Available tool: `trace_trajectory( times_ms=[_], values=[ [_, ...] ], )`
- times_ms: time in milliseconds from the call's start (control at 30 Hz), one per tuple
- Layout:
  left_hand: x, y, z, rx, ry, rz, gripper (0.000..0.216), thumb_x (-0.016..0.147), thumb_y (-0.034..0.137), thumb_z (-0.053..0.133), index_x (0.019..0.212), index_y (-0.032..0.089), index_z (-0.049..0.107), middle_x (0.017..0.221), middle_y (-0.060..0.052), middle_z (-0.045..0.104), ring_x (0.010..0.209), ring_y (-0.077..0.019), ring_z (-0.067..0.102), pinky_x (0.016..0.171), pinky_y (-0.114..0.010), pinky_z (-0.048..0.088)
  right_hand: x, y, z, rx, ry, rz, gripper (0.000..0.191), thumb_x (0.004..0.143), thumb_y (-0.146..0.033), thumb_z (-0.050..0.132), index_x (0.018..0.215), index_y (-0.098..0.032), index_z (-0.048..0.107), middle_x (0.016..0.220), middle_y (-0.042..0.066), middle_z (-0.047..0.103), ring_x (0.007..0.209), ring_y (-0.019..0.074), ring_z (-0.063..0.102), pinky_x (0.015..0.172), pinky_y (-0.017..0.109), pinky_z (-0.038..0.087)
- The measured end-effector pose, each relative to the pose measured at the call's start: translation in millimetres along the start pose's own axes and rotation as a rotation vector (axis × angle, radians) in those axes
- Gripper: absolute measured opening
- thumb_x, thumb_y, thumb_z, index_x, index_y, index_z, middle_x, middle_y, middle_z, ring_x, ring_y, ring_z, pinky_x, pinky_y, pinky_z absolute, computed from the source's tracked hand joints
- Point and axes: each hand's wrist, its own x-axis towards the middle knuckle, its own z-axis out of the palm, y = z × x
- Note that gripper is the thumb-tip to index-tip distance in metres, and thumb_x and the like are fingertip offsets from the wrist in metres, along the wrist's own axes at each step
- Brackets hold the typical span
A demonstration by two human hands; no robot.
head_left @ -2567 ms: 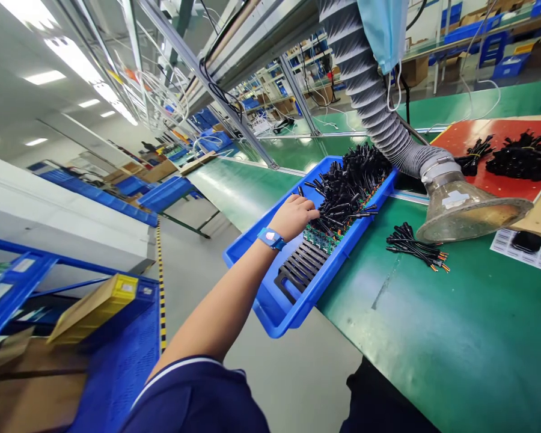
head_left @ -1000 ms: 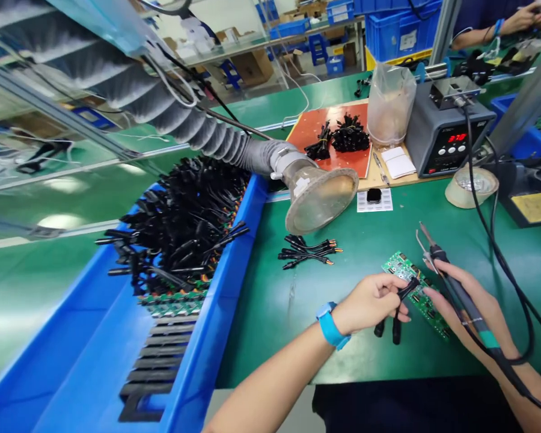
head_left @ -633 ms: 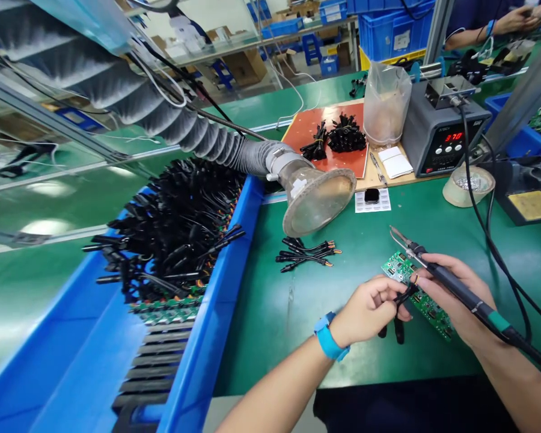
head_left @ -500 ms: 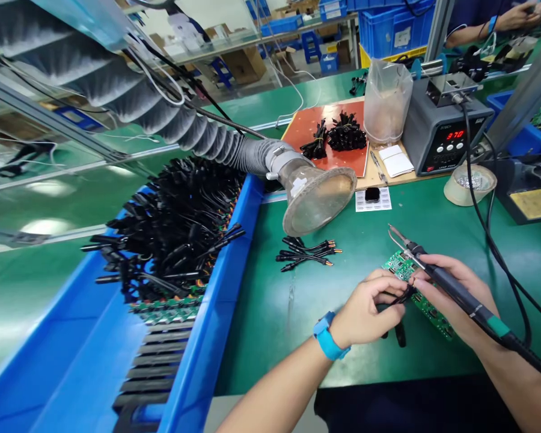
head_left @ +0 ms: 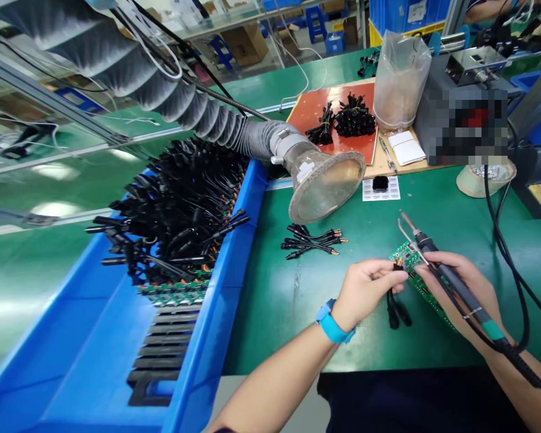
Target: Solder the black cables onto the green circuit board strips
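Note:
My left hand (head_left: 369, 288) pinches a short black cable (head_left: 393, 307) near its coloured wire ends, over the edge of a green circuit board (head_left: 426, 288). The cable's black connectors hang down toward the green bench. In my right hand (head_left: 466, 288) lies a soldering iron (head_left: 455, 282) with a thin metal tube along it, its tip pointing up and left above the board. My right fingers are also close to the board; whether they grip it is hidden. Several more black cables (head_left: 313, 242) lie on the bench left of my hands.
A blue bin (head_left: 234, 282) at the left holds many black cables with boards on a slotted rack. A fume extractor hood (head_left: 327, 186) hangs over the bench. Behind stand a soldering station (head_left: 437, 120), a solder wire roll (head_left: 473, 180), a plastic bag (head_left: 399, 90) and bundled cables (head_left: 354, 117).
The view has shifted slightly. My left hand has turned the cable, so its coloured wire ends now show at the board and its connectors hang below. The iron stays in my right hand.

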Motion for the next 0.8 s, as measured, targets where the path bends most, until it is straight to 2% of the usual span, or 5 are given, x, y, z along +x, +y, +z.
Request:
trace_trajectory(
  times_ms=[67, 233, 400, 533, 800],
  values=[
    [1.2, 3.9, -1.5, -0.07, 0.024, -0.049, 0.026, 0.066, 0.035, 0.074, 0.074, 0.012, 0.066, 0.059, -0.001, 0.063, 0.055, -0.0114, 0.058, 0.058, -0.024, 0.048, -4.5, 5.9, -5.1, 0.001, 0.058, 0.004, 0.027, 0.078, -0.032, 0.064, 0.104, -0.026, 0.059, 0.093, 0.001, 0.067, 0.08, 0.0158, 0.065, 0.072, 0.028, 0.055],
    [2.8, 2.6, -7.3, -0.047, 0.038, -0.02, 0.029, 0.064, 0.028, 0.075, 0.085, 0.012, 0.063, 0.057, 0.001, 0.063, 0.053, -0.0109, 0.058, 0.058, -0.024, 0.048, -26.9, 33.5, -15.6, 0.095, -0.045, -0.147, 0.041, 0.081, -0.016, 0.058, 0.119, -0.028, 0.052, 0.105, 0.004, 0.065, 0.093, 0.0196, 0.064, 0.08, 0.035, 0.053],
    [5.7, -4.7, -14.6, 0.403, 0.12, 0.022, 0.024, 0.071, 0.03, 0.071, 0.088, 0.016, 0.064, 0.063, 0.001, 0.064, 0.059, -0.0125, 0.059, 0.057, -0.024, 0.046, -48.4, 47.1, -24.4, -0.03, -0.036, -0.327, 0.049, 0.073, -0.011, 0.063, 0.119, -0.026, 0.053, 0.095, 0.002, 0.066, 0.078, 0.0176, 0.064, 0.067, 0.032, 0.055],
    [6.9, -6.6, -15.4, 0.766, 0.145, 0.178, 0.013, 0.072, 0.026, 0.07, 0.082, 0.018, 0.068, 0.073, -0.001, 0.062, 0.065, -0.0127, 0.057, 0.062, -0.025, 0.046, -53.1, 46.9, -31.4, -0.093, -0.121, -0.399, 0.046, 0.075, -0.013, 0.061, 0.119, -0.025, 0.053, 0.091, 0.002, 0.065, 0.078, 0.0185, 0.064, 0.068, 0.032, 0.055],
    [5.8, -8.8, -12.8, 0.879, 0.106, 0.249, 0.011, 0.073, 0.023, 0.069, 0.084, 0.019, 0.068, 0.072, 0.0, 0.058, 0.067, -0.0128, 0.054, 0.06, -0.025, 0.043, -50.9, 44.1, -31.1, -0.138, -0.131, -0.433, 0.05, 0.075, -0.014, 0.062, 0.123, -0.026, 0.051, 0.091, 0.001, 0.066, 0.075, 0.019, 0.064, 0.068, 0.032, 0.055]
  ],
)
